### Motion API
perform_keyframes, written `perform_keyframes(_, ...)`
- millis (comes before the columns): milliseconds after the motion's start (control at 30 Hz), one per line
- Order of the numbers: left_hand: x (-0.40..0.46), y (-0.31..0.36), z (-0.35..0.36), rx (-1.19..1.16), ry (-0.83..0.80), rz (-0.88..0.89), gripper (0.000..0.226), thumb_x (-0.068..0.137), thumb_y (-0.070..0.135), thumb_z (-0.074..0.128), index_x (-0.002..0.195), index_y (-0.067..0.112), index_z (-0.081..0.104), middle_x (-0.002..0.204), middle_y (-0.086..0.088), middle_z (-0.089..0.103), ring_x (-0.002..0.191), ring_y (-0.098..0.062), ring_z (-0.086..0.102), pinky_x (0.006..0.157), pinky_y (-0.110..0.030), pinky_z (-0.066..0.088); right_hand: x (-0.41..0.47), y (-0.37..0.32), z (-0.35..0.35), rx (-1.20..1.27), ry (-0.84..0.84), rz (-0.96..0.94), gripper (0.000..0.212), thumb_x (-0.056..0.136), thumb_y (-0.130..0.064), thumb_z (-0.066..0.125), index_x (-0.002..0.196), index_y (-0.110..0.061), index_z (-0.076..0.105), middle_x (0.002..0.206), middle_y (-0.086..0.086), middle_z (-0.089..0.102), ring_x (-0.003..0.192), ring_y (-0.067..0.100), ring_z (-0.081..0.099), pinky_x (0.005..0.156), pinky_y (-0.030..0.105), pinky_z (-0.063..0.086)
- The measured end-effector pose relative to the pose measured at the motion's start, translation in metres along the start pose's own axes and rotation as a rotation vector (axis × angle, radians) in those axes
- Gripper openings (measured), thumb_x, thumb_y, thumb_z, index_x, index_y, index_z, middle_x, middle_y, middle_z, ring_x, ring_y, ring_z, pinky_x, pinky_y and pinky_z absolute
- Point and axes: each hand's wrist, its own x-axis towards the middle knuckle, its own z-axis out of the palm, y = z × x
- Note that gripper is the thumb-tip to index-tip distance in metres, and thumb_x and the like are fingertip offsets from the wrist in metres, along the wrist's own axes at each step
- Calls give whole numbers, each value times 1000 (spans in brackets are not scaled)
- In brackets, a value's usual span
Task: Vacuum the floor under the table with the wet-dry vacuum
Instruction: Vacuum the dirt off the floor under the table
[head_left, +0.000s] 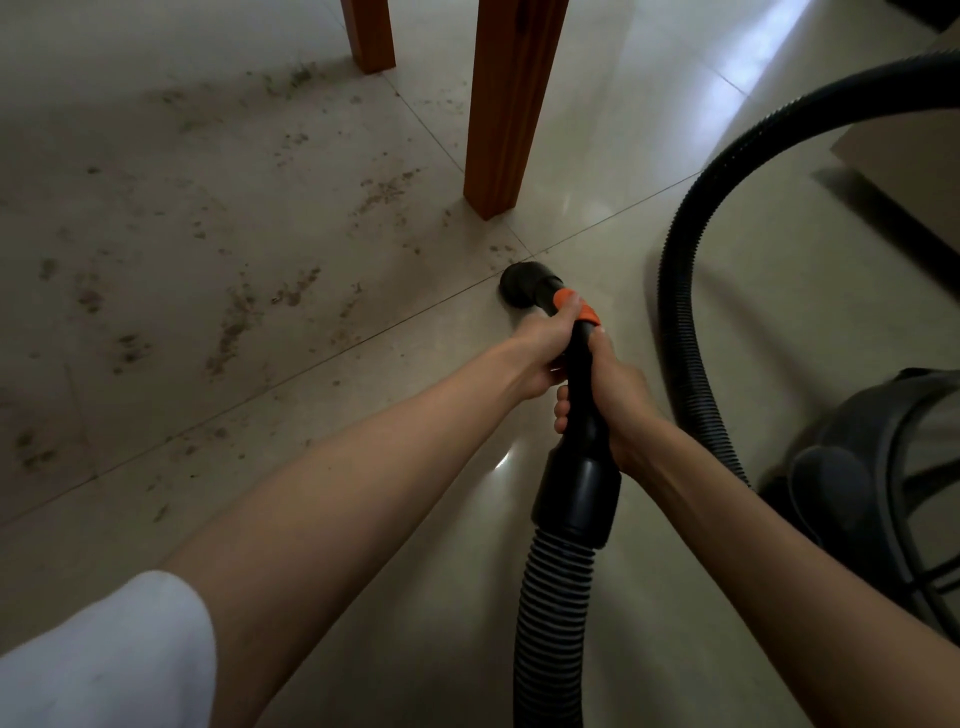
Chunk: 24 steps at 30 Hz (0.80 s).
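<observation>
Beside table leg (506, 104), nozzle (522, 283) mouth hidden

This looks like a room in a home. The floor (597, 156) has big shiny cream tiles. Two brown wooden table legs (506, 104) stand at twelve o'clock. Dirt crumbs (234, 322) lie scattered at ten o'clock. A round vacuum (883, 478) sits at three o'clock.

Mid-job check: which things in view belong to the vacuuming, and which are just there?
Part of the job:
- nozzle, held by left hand and right hand
- hose
- vacuum body
- dirt on the floor
- table legs

Just there:
- pale step, far right
</observation>
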Motion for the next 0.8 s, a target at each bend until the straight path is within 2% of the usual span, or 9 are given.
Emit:
perform_keyframes(133,6,2,8,28,-19,13,52,96,35,50,134,1,41,90,-9,57,75,-17,56,58,-26,46,7,-2,-3,18,22,-10,53,101,-47,31,85,-3,55,52,7,47,42,16,47,41,25,43)
perform_keyframes(300,14,5,3,8,-31,30,52,96,34,51,134,-1,40,99,-12,58,78,-19,57,61,-26,48,10,-8,-3,19,-33,9,52,101,-47,32,90,-1,55,55,7,46,41,15,48,39,22,44)
perform_keyframes(333,17,5,0,9,-21,42,49,96,33,51,129,-2,44,94,-12,58,78,-19,58,64,-27,49,10,-11,-3,25,-64,27,51,101,-47,33,93,-1,54,56,8,46,41,14,48,38,21,44)
perform_keyframes(400,21,6,-6,10,20,72,34,96,32,52,106,-1,53,85,-10,57,78,-21,57,70,-31,48,10,-16,-2,37,-132,65,50,101,-47,34,96,-1,53,57,8,45,39,13,47,37,20,43)
perform_keyframes(467,22,7,-12,15,55,84,28,95,31,53,86,5,52,79,-9,56,75,-20,55,68,-31,45,9,-19,0,25,-165,80,49,101,-46,34,93,-2,52,59,8,45,38,13,47,37,20,44)
perform_keyframes(533,23,7,-16,20,69,85,29,95,32,53,82,6,51,79,-9,57,75,-20,56,69,-31,46,9,-19,4,12,-160,75,48,101,-46,35,90,-2,52,60,9,45,40,14,47,37,20,44)
perform_keyframes(700,24,12,-12,37,58,75,28,95,34,52,93,6,51,84,-8,57,73,-18,56,67,-29,47,15,-17,7,27,-110,33,50,100,-47,35,87,-2,54,56,7,47,41,14,48,38,22,44)
perform_keyframes(800,26,16,0,56,15,81,39,94,33,54,115,0,51,86,-8,58,75,-17,56,67,-28,46,24,-20,-2,59,-71,15,50,99,-48,36,88,-3,55,54,6,47,41,14,48,38,23,43)
